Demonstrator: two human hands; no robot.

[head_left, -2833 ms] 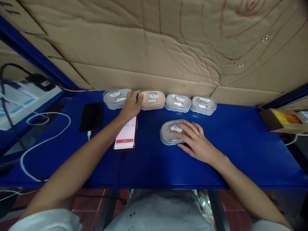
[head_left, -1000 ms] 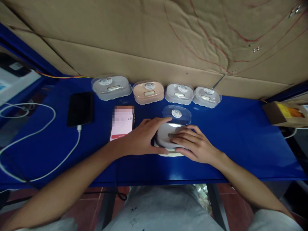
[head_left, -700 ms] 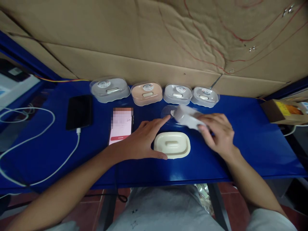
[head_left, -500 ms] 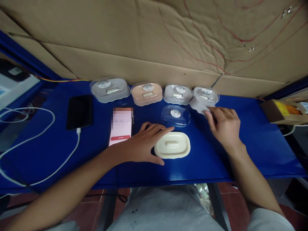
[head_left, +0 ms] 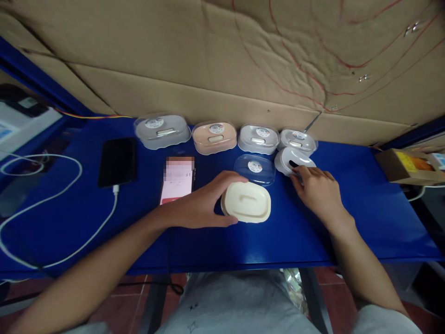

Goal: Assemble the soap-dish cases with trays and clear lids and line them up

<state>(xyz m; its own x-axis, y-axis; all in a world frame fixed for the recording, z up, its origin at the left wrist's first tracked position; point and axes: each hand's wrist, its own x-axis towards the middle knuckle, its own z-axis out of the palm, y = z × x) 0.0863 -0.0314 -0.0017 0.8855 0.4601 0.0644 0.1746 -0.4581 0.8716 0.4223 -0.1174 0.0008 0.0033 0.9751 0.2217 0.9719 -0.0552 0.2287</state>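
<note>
My left hand [head_left: 215,204] grips the left end of a cream oval plastic tray [head_left: 247,202], thumb on the near edge and fingers on the far edge. The tray's left side is tilted up a little off the blue table. My right hand [head_left: 321,190] has its thumb and fingers closed on the near edge of a pale grey oval plastic shell [head_left: 290,160] with a dark slot. That shell lies in front of the rightmost boxed piece. Just beyond the cream tray lies a clear oval lid [head_left: 255,169] with a round sticker.
Along the cardboard wall stand lidded oval boxes: grey [head_left: 162,132], peach [head_left: 214,138], light grey [head_left: 259,139] and another grey one [head_left: 298,140]. A lit phone [head_left: 178,178] and a dark phone [head_left: 117,162] on a white cable [head_left: 79,232] lie left. A carton [head_left: 406,167] stands right.
My left hand has closed on the cream tray and tilted it up slightly. The grey shell under my right hand has turned, so its slotted face now shows.
</note>
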